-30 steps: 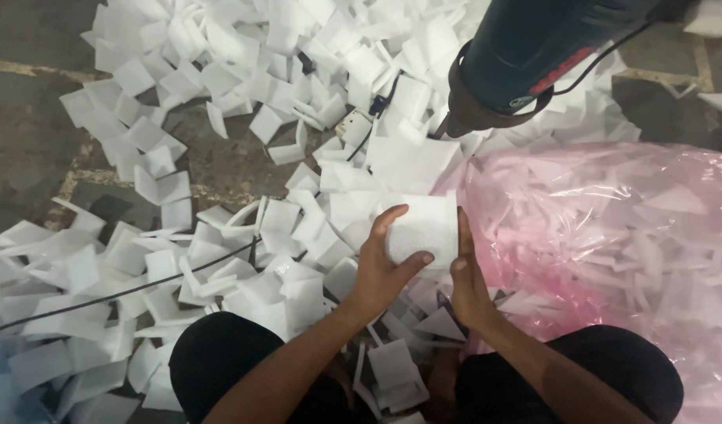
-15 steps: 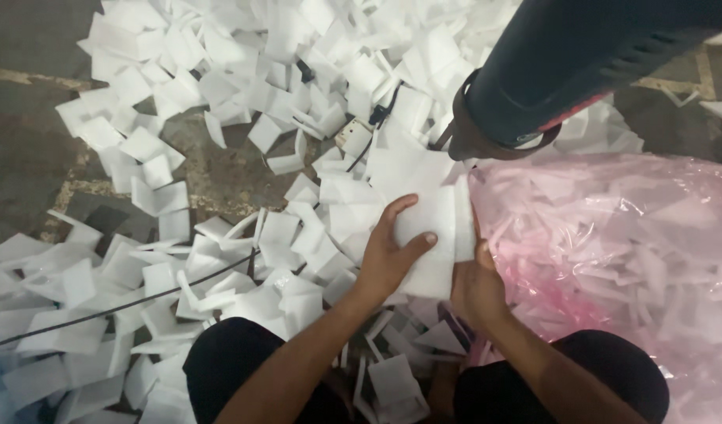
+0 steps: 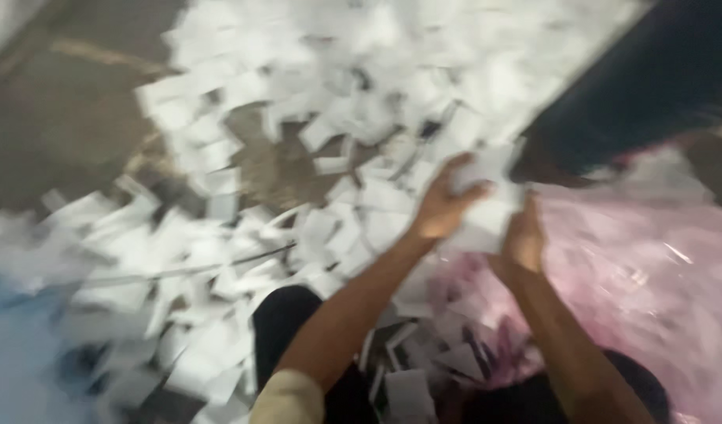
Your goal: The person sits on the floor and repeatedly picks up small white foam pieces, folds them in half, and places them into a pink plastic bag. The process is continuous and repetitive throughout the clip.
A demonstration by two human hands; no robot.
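The view is blurred by motion. Both my hands hold a stack of white foam pieces [image 3: 487, 206] between them, raised near the edge of a pink plastic bag [image 3: 644, 267]. My left hand [image 3: 443, 206] grips the stack's left side with fingers curled over it. My right hand [image 3: 524, 239] presses its right side. Many more white foam pieces [image 3: 243, 259] lie scattered over the floor around my knees.
Another person's dark-trousered leg [image 3: 644, 86] and foot stand just beyond the bag at upper right. A thin dark cable [image 3: 180, 271] runs across the pieces at left. Bare grey floor [image 3: 62, 118] shows at upper left.
My hands have lifted the stack up and toward the pink bag. The camera has swung, and the picture has become blurred. The other person's leg has shifted right.
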